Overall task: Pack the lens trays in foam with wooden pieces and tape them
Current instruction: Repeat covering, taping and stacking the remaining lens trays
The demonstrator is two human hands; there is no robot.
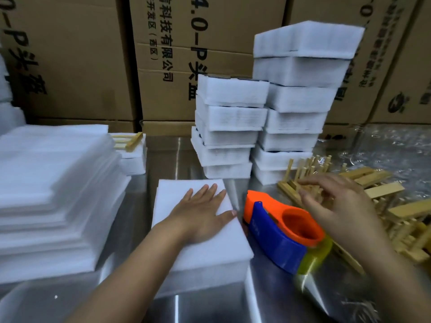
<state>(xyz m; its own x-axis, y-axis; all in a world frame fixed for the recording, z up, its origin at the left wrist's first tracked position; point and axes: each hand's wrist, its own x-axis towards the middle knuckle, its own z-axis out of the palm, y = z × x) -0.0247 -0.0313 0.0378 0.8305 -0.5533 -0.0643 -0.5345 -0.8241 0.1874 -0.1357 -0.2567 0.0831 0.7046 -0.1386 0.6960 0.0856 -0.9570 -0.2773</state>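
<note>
Pressing down on the top face of the foam-wrapped bundle [210,252], the left hand [200,213] lies flat with its fingers straight and thumb out to the bundle's right edge; it holds nothing and only pins the foam. Head view: the bundle sits on the steel table [163,157] directly in front of the person, between the stack of loose foam sheets [53,183] and the tape dispenser [279,231]. Its long axis runs away from the person, with the near end swung a little to the right. No tape or wood shows on it; whether lens trays are inside cannot be seen. The dispenser lies just beside the bundle's right edge, on a diagonal axis, its orange nose pointing far-left toward the finished foam packs [296,101] and its tape roll [314,259] at the near-right end. The right hand [338,203] hovers above the heap of wooden pieces [384,190], just past the dispenser, with fingers spread wide and loosely bent. It is empty and motion-blurred. Judgement: the wrap is done and the wood-and-tape step is starting. The next move calls for picking a wooden piece and seating it against the bundle while the left hand keeps the foam from springing open, then taking the dispenser by its ring. Cardboard cartons [70,54] wall off the back.
</note>
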